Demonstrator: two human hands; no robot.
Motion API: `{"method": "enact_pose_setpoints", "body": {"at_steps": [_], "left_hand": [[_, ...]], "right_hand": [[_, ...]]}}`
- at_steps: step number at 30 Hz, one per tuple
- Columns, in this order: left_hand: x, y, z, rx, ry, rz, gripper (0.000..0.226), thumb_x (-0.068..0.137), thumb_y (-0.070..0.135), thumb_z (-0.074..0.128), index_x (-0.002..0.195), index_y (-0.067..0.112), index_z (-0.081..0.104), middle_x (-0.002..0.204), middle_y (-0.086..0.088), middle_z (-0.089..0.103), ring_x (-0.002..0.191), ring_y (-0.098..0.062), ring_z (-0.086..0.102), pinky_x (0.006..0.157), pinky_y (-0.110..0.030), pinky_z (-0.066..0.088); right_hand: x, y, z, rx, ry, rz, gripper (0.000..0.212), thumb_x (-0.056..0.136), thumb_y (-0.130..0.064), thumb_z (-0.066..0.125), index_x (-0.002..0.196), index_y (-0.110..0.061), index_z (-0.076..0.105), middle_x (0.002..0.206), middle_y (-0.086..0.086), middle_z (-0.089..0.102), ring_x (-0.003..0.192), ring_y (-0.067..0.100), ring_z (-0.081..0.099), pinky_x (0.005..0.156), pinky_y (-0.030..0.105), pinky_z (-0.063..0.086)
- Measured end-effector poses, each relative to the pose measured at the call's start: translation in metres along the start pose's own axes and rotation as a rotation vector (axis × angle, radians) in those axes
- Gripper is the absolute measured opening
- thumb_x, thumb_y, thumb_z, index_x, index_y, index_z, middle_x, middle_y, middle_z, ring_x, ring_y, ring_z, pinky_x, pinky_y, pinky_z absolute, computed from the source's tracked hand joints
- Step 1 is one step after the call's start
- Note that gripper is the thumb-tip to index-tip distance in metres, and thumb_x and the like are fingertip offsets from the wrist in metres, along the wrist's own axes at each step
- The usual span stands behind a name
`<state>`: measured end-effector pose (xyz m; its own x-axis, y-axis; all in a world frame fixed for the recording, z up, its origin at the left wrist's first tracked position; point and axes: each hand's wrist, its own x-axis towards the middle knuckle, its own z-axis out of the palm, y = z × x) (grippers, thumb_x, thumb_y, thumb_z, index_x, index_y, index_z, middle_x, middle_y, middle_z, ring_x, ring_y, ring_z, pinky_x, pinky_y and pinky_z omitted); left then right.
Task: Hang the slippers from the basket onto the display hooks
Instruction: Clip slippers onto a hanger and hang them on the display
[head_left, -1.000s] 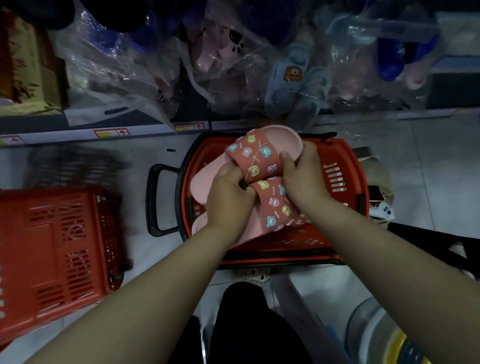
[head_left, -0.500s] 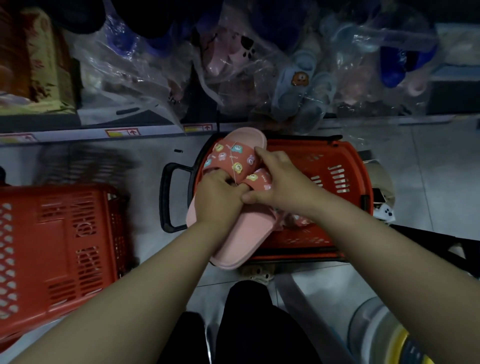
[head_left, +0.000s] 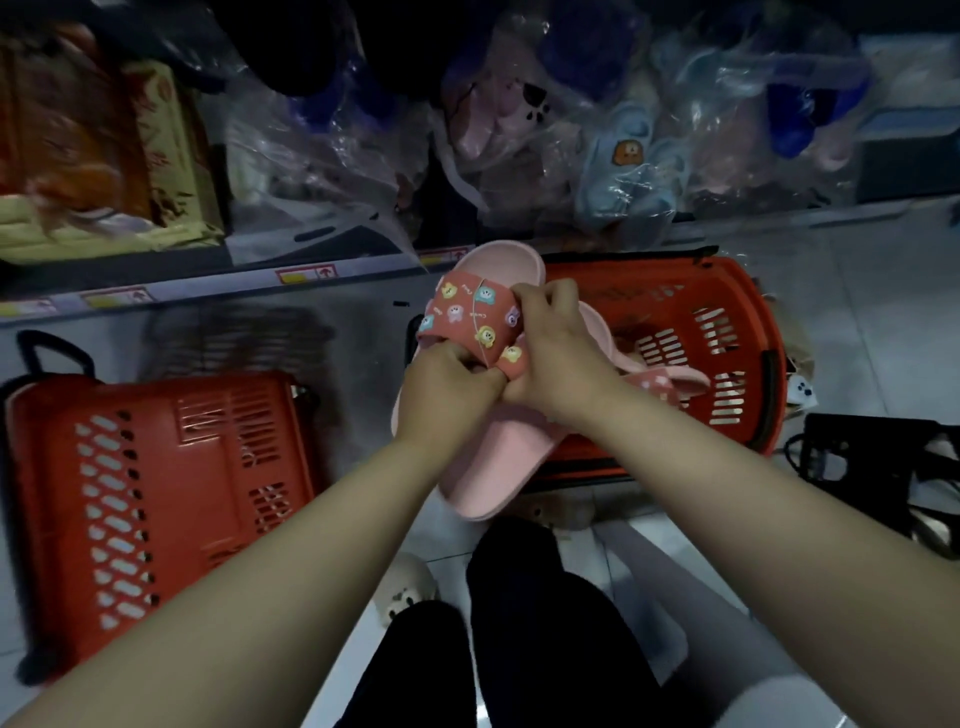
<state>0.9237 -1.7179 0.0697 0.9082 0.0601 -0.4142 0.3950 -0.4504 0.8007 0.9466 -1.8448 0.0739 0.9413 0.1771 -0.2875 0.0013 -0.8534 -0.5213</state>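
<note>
Shop aisle, dim light, pale glossy tile floor with reflections. Both hands are on a pink slipper pair held above the near-left rim of the red basket, which sits on the floor right of centre. Left hand is curled tight around the lower edge of the red cartoon-print strap, fingers tucked under it. Right hand is clamped over the strap's right side, fingertips pressed on top near the toe end. Second slipper of the pair pokes out behind the right wrist, over the basket; can't tell if more slippers are inside. A thin string runs across the strap. Second red basket lies tipped on its side at left, well apart, black handle at its far end. Low shelf edge with price tags runs across the top; above it, bagged slippers in clear plastic and a yellow-red carton at left. Black cart frame at right. Person's dark trousers bottom centre.
</note>
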Motion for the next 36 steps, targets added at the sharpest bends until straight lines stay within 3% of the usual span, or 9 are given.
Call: {"method": "enact_pose_setpoints", "body": {"at_steps": [7,11,15,19,22,27,31,34,36], "left_hand": [[0.009,-0.004,-0.016,0.077,-0.165,-0.009,0.016,0.081,0.014,0.055,0.066,0.009,0.060,0.066,-0.003,0.059,0.063,-0.018,0.051,0.053,-0.026,0.034],[0.015,-0.005,-0.019,-0.008,-0.205,-0.003,0.020,0.084,0.010,0.053,0.095,0.008,0.070,0.103,-0.010,0.064,0.093,-0.023,0.058,0.077,-0.030,0.047],[0.017,0.003,-0.025,0.052,-0.119,0.019,0.027,0.085,0.001,0.053,0.103,0.008,0.072,0.125,-0.012,0.050,0.118,-0.026,0.044,0.091,-0.019,0.035],[0.015,0.014,-0.038,0.156,-0.177,0.113,0.035,0.085,0.001,0.043,0.100,0.012,0.073,0.117,-0.008,0.060,0.108,-0.026,0.053,0.085,-0.026,0.043],[0.008,0.018,-0.057,0.306,0.087,0.268,0.043,0.074,0.023,0.031,0.088,0.013,0.071,0.095,-0.005,0.060,0.096,-0.028,0.052,0.076,-0.033,0.044],[0.023,-0.006,-0.087,0.696,0.039,0.538,0.072,0.068,0.025,0.051,0.137,0.005,0.042,0.131,-0.026,0.044,0.121,-0.045,0.041,0.096,-0.051,0.036],[0.023,-0.027,-0.124,0.782,-0.005,0.494,0.083,0.073,0.025,0.064,0.145,0.004,0.028,0.142,-0.024,0.036,0.135,-0.041,0.028,0.108,-0.052,0.020],[0.017,-0.048,-0.157,0.738,-0.013,0.498,0.090,0.066,0.022,0.072,0.144,0.002,0.031,0.121,-0.023,0.050,0.116,-0.040,0.044,0.097,-0.045,0.033],[0.010,-0.066,-0.183,0.724,-0.049,0.458,0.088,0.069,0.027,0.070,0.145,0.007,0.029,0.121,-0.022,0.049,0.115,-0.039,0.044,0.091,-0.043,0.038]], "right_hand": [[0.014,-0.009,-0.002,-0.009,0.032,0.005,0.070,0.060,-0.030,0.081,0.116,-0.004,0.046,0.119,0.013,0.035,0.101,0.028,0.050,0.084,0.038,0.046],[0.027,-0.011,-0.008,-0.076,0.043,-0.048,0.072,0.056,-0.032,0.083,0.111,-0.005,0.047,0.119,0.012,0.035,0.102,0.027,0.048,0.078,0.039,0.048],[0.037,-0.013,-0.018,-0.141,0.027,-0.060,0.069,0.056,-0.033,0.084,0.108,-0.006,0.046,0.117,0.013,0.035,0.102,0.028,0.048,0.074,0.039,0.048],[0.043,-0.013,-0.024,-0.192,0.024,-0.073,0.069,0.057,-0.030,0.082,0.110,-0.004,0.046,0.120,0.015,0.035,0.105,0.030,0.048,0.073,0.037,0.047],[0.048,-0.020,-0.022,-0.155,0.055,-0.064,0.064,0.057,-0.033,0.082,0.105,-0.005,0.049,0.116,0.014,0.037,0.099,0.030,0.050,0.071,0.038,0.048],[0.054,-0.057,-0.009,-0.099,0.029,-0.134,0.061,0.059,-0.032,0.078,0.109,-0.007,0.052,0.115,0.013,0.041,0.104,0.027,0.048,0.081,0.038,0.047],[0.051,-0.103,0.015,-0.108,-0.060,-0.239,0.069,0.058,-0.034,0.076,0.119,-0.011,0.053,0.115,0.013,0.049,0.110,0.027,0.046,0.089,0.040,0.044],[0.040,-0.139,0.038,-0.142,-0.114,-0.293,0.076,0.056,-0.032,0.076,0.124,-0.008,0.050,0.116,0.014,0.048,0.109,0.030,0.047,0.088,0.041,0.046],[0.030,-0.163,0.055,-0.150,-0.155,-0.306,0.080,0.056,-0.029,0.077,0.127,-0.007,0.047,0.118,0.015,0.047,0.111,0.030,0.046,0.090,0.042,0.044]]}}
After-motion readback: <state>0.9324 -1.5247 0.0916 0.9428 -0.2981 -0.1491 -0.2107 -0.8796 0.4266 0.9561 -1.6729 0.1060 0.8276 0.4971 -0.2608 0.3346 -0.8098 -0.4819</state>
